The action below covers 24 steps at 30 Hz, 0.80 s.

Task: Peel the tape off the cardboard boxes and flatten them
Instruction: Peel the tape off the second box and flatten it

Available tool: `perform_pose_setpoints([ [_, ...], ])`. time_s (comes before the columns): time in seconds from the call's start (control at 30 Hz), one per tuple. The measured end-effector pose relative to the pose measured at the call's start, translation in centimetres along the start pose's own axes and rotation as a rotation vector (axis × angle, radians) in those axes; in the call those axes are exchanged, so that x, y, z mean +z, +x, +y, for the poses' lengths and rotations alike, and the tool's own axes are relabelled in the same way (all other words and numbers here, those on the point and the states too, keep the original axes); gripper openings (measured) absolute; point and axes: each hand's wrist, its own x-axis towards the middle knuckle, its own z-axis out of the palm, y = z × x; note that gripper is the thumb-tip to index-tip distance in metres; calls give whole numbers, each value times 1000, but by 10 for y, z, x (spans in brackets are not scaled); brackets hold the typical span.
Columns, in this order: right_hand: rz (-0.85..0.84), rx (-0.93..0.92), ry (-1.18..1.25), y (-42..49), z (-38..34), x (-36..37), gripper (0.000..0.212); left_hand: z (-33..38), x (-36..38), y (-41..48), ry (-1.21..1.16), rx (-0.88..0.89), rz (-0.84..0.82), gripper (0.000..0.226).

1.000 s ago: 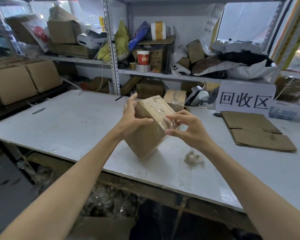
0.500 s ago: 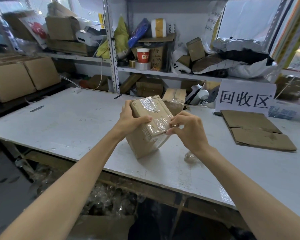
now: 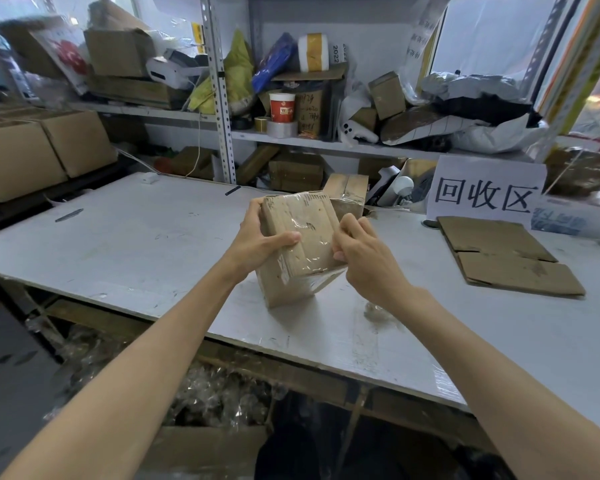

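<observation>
While our left hand (image 3: 257,244) grips the cardboard box (image 3: 293,282), tipped on the counter (image 3: 136,244), our right hand (image 3: 364,258) pinches the clear tape (image 3: 312,249) at its right edge, so peeling seems barely begun and next calls for a steady pull.

White sign (image 3: 485,194) at the table's (image 3: 136,244) back edge, red cup (image 3: 282,107) behind a grey tape roll (image 3: 282,129) on the shelf (image 3: 326,142)

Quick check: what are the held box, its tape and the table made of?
Box: brown corrugated cardboard, matte; a fluted edge seems to show on top. Tape: clear glossy plastic film, given glare and wrinkles. Table: white painted or laminated board, scuffed; core unclear.
</observation>
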Motion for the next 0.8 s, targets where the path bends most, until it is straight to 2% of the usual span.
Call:
perform_pose_setpoints([
  [0.13,37,125,184,1,-5,5,23,1,-7,3,-17,-6,-28,65],
  [0.27,88,235,393,-3,3,2,16,2,-6,5,-52,-32,-36,76],
  [0.47,100,306,364,0,-1,5,11,-3,-5,7,-56,-25,-18,72],
  [0.57,91,330,479,3,-3,5,19,-5,-6,8,-57,-5,23,62],
  [0.63,107,366,577,2,-1,4,17,-5,-6,9,-51,-2,34,60],
  [0.7,199,397,602,0,-4,4,11,-4,-7,9,-41,-15,28,62],
  [0.77,290,389,588,1,-8,2,29,-2,-9,9,-46,-36,0,70],
  [0.8,281,363,574,2,-9,0,38,-2,-10,9,-51,-44,-9,74],
])
